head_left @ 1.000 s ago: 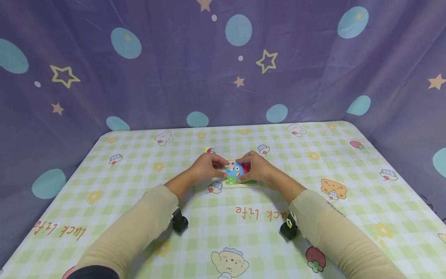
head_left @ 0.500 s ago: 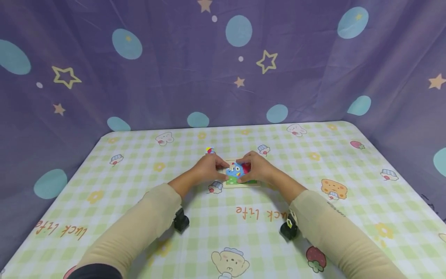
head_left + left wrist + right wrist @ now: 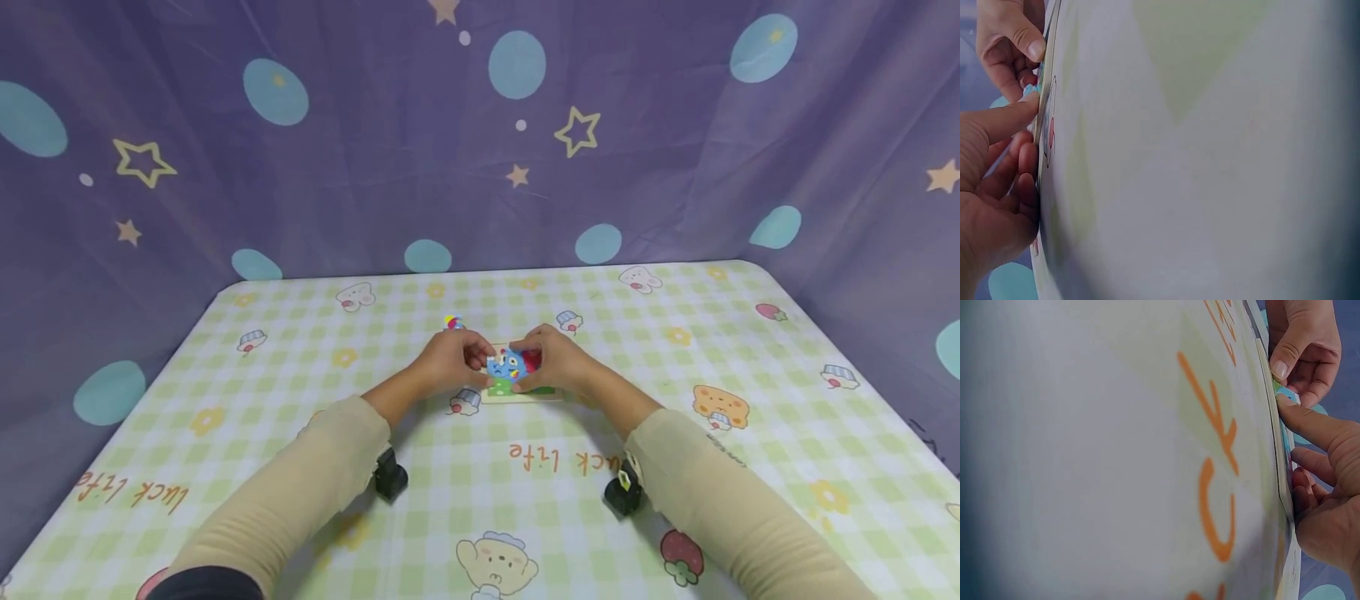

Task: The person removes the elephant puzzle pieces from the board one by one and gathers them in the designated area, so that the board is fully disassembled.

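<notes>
A small flat picture puzzle (image 3: 521, 398) with a pale border and green lower part lies mid-table. On it shows a blue cartoon animal (image 3: 513, 363) with a white eye and a red patch. At the picture's left side, my left hand (image 3: 450, 360) holds a blue-and-white puzzle piece (image 3: 492, 366) between thumb and fingers. My right hand (image 3: 558, 360) grips across the picture's right part, thumb low and index finger high, covering the red area. In the right wrist view, a light blue piece edge (image 3: 1287, 393) shows between the two thumbs. Both palms hide some of the puzzle.
A small yellow, red and blue piece (image 3: 453, 322) lies just behind the left hand, partly hidden. A checked, printed cloth (image 3: 315, 333) covers the table. A purple curtain (image 3: 360, 167) stands behind it. Each wrist carries a black camera (image 3: 391, 475).
Over the last second the left hand shifts very slightly at the picture's left side, and its fingers curl a little more. The right hand stays in place.
</notes>
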Motion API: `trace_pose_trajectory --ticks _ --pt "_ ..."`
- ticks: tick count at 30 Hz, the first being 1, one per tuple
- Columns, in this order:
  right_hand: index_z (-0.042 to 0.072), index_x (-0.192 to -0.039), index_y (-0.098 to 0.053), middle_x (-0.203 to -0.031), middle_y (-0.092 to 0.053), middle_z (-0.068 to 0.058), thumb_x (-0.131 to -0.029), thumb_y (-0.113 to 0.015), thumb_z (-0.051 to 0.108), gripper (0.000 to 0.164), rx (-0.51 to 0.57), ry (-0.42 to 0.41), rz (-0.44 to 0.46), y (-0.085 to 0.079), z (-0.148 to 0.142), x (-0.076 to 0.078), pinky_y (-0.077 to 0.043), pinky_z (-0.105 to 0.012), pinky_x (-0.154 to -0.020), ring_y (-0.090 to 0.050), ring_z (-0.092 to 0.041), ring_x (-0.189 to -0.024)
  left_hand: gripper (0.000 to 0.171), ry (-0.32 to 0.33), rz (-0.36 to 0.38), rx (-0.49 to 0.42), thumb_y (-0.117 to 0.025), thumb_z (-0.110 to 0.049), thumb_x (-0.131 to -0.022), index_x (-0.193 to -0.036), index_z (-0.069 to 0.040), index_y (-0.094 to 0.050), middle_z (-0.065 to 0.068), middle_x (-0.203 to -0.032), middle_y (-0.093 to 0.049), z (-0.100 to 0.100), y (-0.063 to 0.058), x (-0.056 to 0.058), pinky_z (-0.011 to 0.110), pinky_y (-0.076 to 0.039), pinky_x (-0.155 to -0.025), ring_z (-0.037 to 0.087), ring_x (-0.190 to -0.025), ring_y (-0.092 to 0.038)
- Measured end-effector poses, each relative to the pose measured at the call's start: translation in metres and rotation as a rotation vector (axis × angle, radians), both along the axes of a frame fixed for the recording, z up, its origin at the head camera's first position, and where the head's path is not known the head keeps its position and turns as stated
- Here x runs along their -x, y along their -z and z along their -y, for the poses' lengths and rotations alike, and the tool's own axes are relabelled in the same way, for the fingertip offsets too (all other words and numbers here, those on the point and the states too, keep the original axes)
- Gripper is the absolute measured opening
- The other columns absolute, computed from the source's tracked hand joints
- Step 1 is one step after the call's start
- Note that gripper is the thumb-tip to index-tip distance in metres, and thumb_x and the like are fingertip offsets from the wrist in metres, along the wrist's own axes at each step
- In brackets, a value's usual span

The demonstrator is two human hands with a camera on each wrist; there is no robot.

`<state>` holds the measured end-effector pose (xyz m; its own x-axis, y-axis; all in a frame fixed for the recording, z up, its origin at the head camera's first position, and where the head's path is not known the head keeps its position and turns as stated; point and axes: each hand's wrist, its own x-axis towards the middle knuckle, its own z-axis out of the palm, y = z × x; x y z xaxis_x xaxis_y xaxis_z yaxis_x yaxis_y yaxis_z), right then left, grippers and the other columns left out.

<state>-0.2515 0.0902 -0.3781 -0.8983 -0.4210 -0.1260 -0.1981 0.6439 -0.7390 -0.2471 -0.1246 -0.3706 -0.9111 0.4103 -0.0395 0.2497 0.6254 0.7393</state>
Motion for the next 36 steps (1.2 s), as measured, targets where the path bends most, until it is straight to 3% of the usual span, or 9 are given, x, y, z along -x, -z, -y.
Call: trace_pose_trajectory --ticks 8,14,27,36 --pt "0.008 -0.134 -0.06 -0.129 -0.047 -0.011 -0.071 -0.089 0.022 0.071 -0.02 -0.011 -0.015 0.0004 -0.0011 0.0015 -0.037 -0.041 -0.105 -0.048 -0.026 -0.115 0.022 -0.015 -0.014 -0.037 -0.082 -0.006 -0.078 -0.098 -0.004 -0.075 -0.001 -0.079 -0.068 0.0015 0.002 0.0039 0.023 -0.051 -0.069 0.011 -0.073 -0.061" --pt "0.007 -0.135 -0.059 -0.13 -0.047 -0.012 -0.072 -0.089 0.022 0.071 -0.042 -0.026 -0.037 -0.0007 -0.0011 0.002 -0.036 -0.041 -0.106 -0.048 -0.027 -0.116 0.018 -0.055 0.022 -0.062 -0.08 -0.007 -0.08 -0.098 -0.004 -0.076 0.0 -0.08 -0.07 0.0012 0.0012 0.0049 0.023 -0.05 -0.071 0.011 -0.075 -0.061" --pt "0.005 -0.132 -0.061 -0.125 -0.048 -0.012 -0.071 -0.089 0.029 0.071 -0.042 -0.017 -0.103 0.0036 0.004 -0.0022 -0.04 -0.039 -0.103 -0.05 -0.025 -0.112 0.018 -0.077 0.075 -0.053 -0.08 -0.008 -0.081 -0.099 -0.006 -0.077 -0.001 -0.082 -0.071 0.0017 0.0007 0.0071 0.023 -0.05 -0.073 0.011 -0.078 -0.061" --pt "0.005 -0.132 -0.061 -0.126 -0.047 -0.013 -0.071 -0.089 0.028 0.07 -0.049 -0.026 -0.114 0.0028 0.0029 -0.0041 -0.039 -0.04 -0.104 -0.05 -0.027 -0.113 0.023 -0.121 0.18 -0.19 -0.078 -0.006 -0.083 -0.105 -0.005 -0.076 0.002 -0.089 -0.073 0.0085 -0.0015 0.0091 0.024 -0.049 -0.062 0.01 -0.077 -0.06"
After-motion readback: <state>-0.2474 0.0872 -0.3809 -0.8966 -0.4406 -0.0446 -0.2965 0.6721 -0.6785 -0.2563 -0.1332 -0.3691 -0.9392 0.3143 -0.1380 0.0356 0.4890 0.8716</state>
